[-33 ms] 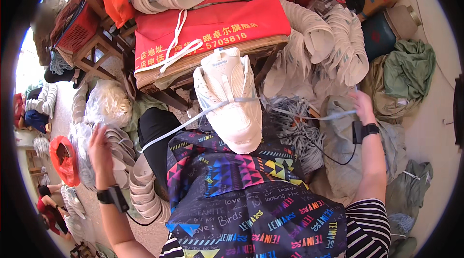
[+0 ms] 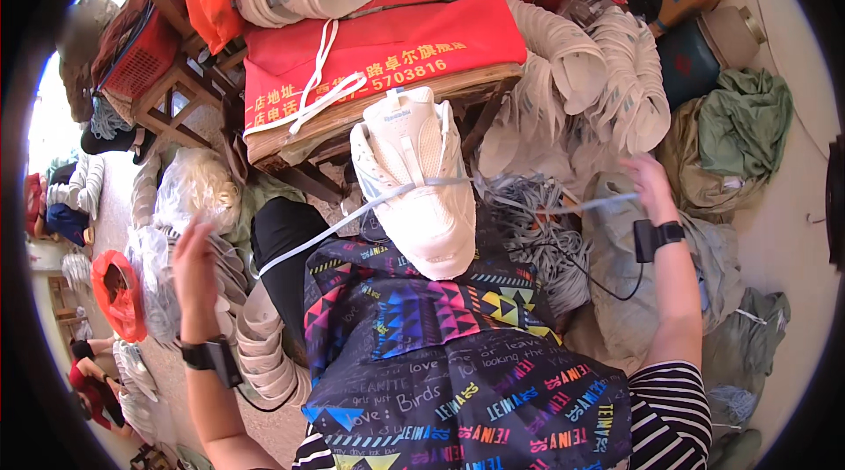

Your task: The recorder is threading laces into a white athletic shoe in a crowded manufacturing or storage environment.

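Presently | right fingers [image 2: 641, 171]: pinching lace [image 2: 374, 202] | left fingers [image 2: 195, 241]: loosely open | white shoe [image 2: 429, 223]: between, well apart

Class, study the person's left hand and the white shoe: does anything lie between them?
In this view, the black-clad knee and the loose end of the grey lace lie between the left hand and the shoe; heights are hard to judge.

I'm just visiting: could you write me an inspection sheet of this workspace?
Surface: red cloth over a wooden stand.
Job's things: pale shoe upper, toe toward the person; grey lace across it.
Clutter: stacked uppers, bundled grey laces, green cloth.
Hands: left hand open, blurred, nothing seen in it; right hand grips the lace.
Cables: black cable by the right wrist device.
Surroundings: red basket and another person at left.
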A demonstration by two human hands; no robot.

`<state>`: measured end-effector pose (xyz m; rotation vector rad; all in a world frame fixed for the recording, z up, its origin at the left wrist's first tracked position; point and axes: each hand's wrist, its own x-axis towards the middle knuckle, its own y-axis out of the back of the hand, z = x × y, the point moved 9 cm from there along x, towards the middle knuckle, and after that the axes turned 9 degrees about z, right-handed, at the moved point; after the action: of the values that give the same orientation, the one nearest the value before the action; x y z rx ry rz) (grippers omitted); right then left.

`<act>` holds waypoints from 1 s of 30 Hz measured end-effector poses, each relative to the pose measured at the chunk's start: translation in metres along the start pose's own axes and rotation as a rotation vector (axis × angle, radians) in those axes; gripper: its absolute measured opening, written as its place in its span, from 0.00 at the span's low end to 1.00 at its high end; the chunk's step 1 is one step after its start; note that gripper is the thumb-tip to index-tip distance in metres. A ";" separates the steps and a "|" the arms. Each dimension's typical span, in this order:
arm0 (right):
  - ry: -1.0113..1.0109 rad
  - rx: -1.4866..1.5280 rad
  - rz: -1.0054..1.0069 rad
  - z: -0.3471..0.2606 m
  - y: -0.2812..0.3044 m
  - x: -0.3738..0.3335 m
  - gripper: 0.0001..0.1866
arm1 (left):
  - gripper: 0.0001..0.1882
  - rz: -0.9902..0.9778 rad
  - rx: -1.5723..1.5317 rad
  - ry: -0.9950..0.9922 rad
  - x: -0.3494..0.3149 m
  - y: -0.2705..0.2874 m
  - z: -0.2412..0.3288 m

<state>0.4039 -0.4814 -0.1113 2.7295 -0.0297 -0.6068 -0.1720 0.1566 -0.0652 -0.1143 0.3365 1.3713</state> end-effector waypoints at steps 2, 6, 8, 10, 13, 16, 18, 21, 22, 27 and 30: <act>0.088 -0.118 -0.157 -0.037 -0.081 -0.057 0.27 | 0.12 -0.276 0.082 -0.103 -0.053 -0.093 0.031; 0.387 0.031 -0.603 -0.074 -0.206 -0.161 0.11 | 0.08 -0.546 0.088 -0.288 -0.112 -0.195 0.046; 0.320 0.219 -0.778 -0.062 -0.244 -0.193 0.09 | 0.06 -0.616 0.129 -0.406 -0.131 -0.225 0.048; 0.587 0.150 -0.740 -0.079 -0.258 -0.238 0.09 | 0.04 -0.657 0.165 -0.405 -0.140 -0.236 0.041; 0.953 0.031 -0.596 -0.080 -0.274 -0.273 0.07 | 0.01 -0.646 0.226 -0.544 -0.141 -0.237 0.035; 1.138 0.271 -0.256 -0.072 -0.254 -0.296 0.04 | 0.14 -0.652 0.424 -0.503 -0.142 -0.232 0.033; 1.141 0.316 -0.294 -0.069 -0.266 -0.298 0.05 | 0.13 -0.586 0.402 -0.452 -0.137 -0.224 0.027; 1.146 0.301 -0.371 -0.065 -0.278 -0.292 0.10 | 0.13 -0.636 0.329 -0.289 -0.151 -0.229 0.030; 1.161 0.237 -0.377 -0.061 -0.285 -0.289 0.14 | 0.14 -0.607 0.313 -0.323 -0.138 -0.228 0.023; 1.203 0.253 -0.290 -0.065 -0.284 -0.286 0.13 | 0.16 -0.673 0.273 -0.414 -0.118 -0.238 0.025; 1.244 0.257 -0.260 -0.072 -0.271 -0.288 0.13 | 0.15 -0.758 0.599 -1.033 -0.137 -0.248 0.046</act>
<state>0.1578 -0.1759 -0.0241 2.8621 0.5706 1.1515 0.0549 -0.0094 -0.0092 0.8618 -0.1831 0.4092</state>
